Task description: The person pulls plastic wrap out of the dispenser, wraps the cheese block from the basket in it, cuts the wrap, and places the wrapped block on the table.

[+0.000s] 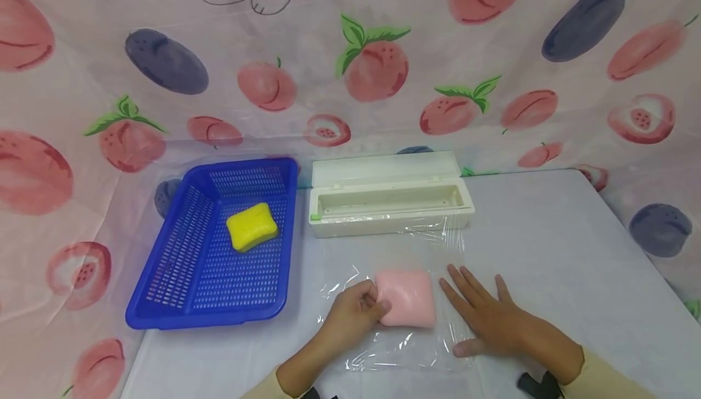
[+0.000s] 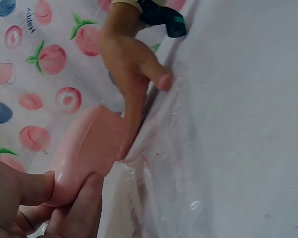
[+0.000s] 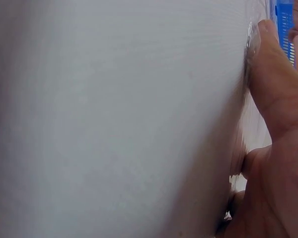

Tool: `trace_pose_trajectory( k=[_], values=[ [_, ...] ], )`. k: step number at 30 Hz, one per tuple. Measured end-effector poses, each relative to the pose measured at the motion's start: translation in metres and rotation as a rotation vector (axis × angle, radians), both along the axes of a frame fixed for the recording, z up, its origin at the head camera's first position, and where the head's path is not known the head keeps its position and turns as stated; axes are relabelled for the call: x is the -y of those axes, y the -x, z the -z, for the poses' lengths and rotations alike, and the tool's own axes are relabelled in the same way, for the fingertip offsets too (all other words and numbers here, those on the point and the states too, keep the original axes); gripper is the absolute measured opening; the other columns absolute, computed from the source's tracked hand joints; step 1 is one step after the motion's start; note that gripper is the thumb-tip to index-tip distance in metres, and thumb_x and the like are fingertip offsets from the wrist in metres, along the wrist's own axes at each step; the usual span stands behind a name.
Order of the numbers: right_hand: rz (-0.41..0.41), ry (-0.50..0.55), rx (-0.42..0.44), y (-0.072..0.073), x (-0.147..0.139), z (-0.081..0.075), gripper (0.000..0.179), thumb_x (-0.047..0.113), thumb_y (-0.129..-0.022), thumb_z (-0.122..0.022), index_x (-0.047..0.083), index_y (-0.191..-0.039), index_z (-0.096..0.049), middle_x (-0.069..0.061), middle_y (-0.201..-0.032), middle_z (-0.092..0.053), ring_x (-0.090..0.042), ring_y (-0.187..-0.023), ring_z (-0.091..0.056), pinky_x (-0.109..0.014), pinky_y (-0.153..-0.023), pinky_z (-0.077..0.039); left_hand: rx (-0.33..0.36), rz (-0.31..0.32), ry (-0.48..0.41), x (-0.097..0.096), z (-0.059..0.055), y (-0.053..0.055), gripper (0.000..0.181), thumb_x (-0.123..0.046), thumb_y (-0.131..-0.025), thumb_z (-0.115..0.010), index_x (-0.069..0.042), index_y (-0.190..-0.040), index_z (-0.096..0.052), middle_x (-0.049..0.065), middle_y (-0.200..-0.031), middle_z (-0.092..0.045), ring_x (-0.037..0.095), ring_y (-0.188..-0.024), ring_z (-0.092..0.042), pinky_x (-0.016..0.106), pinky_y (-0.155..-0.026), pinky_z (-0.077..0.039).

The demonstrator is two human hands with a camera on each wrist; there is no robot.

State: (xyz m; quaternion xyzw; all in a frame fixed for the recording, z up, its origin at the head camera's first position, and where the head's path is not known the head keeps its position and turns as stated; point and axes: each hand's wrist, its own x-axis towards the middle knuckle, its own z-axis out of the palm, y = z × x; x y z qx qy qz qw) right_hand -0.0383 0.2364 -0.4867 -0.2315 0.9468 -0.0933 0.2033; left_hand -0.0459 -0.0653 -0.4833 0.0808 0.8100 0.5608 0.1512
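Observation:
A pink bar of soap (image 1: pixel 406 299) lies over a sheet of clear cling film (image 1: pixel 405 351) in the middle of the table. At its left edge my left hand (image 1: pixel 353 314) pinches it between thumb and fingers; in the left wrist view the soap (image 2: pixel 84 148) looks tilted in that grip. My right hand (image 1: pixel 490 317) rests with spread, straight fingers on the right side of the film. From behind, the film runs out of a white cling film dispenser box (image 1: pixel 394 226), whose lid is raised.
To the left stands a blue perforated basket (image 1: pixel 287 253) with a yellow soap bar (image 1: pixel 252 227) in it. Behind the table (image 1: pixel 547 235) hangs a peach-print cloth (image 1: pixel 383 131). The dispenser box stands near the table's back edge.

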Motion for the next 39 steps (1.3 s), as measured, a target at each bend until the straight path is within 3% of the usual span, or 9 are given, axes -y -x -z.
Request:
trace_pose_trajectory(
  k=[4,11,17,26,33,39],
  values=[
    [0.006,-0.012,0.014,0.0,0.0,0.001,0.127,0.091,-0.067,-0.057,0.019,-0.164,-0.019,-0.015,-0.173,-0.004,-0.044,-0.157,-0.005,-0.088,-0.106,-0.003,-0.017,-0.012,-0.006,-0.004,0.005,-0.001,0.024,-0.016,-0.092,-0.074,-0.006,-0.079,-0.055,-0.004,-0.064,-0.057,0.004,-0.056,-0.056,0.02,-0.056,-0.049],
    [0.003,-0.022,0.011,0.001,0.001,-0.002,0.126,0.09,-0.067,-0.059,0.018,-0.164,-0.021,-0.015,-0.172,-0.006,-0.044,-0.157,-0.007,-0.088,-0.105,-0.003,0.021,-0.044,-0.083,-0.004,0.01,0.004,0.023,-0.012,-0.093,-0.072,-0.001,-0.083,-0.055,0.004,-0.074,-0.062,0.012,-0.065,-0.067,0.025,-0.061,-0.06],
    [0.002,-0.021,0.021,0.001,0.001,-0.003,0.126,0.09,-0.067,-0.059,0.018,-0.164,-0.02,-0.016,-0.172,-0.007,-0.044,-0.157,-0.008,-0.088,-0.105,-0.004,0.055,-0.046,-0.083,-0.003,0.016,0.004,0.022,-0.011,-0.094,-0.072,-0.001,-0.084,-0.054,0.005,-0.076,-0.063,0.015,-0.065,-0.071,0.026,-0.06,-0.06],
    [0.013,-0.013,0.025,0.002,0.0,-0.002,0.127,0.091,-0.066,-0.057,0.02,-0.164,-0.02,-0.013,-0.173,-0.004,-0.043,-0.158,-0.005,-0.087,-0.106,-0.002,0.091,0.034,-0.006,0.002,0.012,0.01,0.023,-0.014,-0.096,-0.07,-0.003,-0.085,-0.053,0.004,-0.071,-0.065,0.017,-0.058,-0.07,0.029,-0.053,-0.059],
    [0.024,-0.078,0.0,0.001,-0.001,-0.002,0.126,0.094,-0.063,-0.056,0.024,-0.163,-0.025,-0.009,-0.173,-0.009,-0.039,-0.158,-0.011,-0.086,-0.107,-0.01,0.104,0.016,0.026,0.002,0.014,0.01,0.027,-0.022,-0.094,-0.073,-0.005,-0.084,-0.055,0.002,-0.07,-0.066,0.013,-0.057,-0.071,0.023,-0.05,-0.054],
    [0.023,-0.071,-0.053,-0.002,-0.008,0.001,0.118,0.095,-0.069,-0.051,0.03,-0.164,-0.022,-0.002,-0.173,-0.012,-0.034,-0.158,-0.016,-0.083,-0.11,-0.017,0.087,0.001,0.028,0.002,0.017,0.009,0.026,-0.023,-0.093,-0.074,-0.005,-0.084,-0.057,0.001,-0.068,-0.066,0.012,-0.056,-0.07,0.021,-0.048,-0.052]
  ],
)
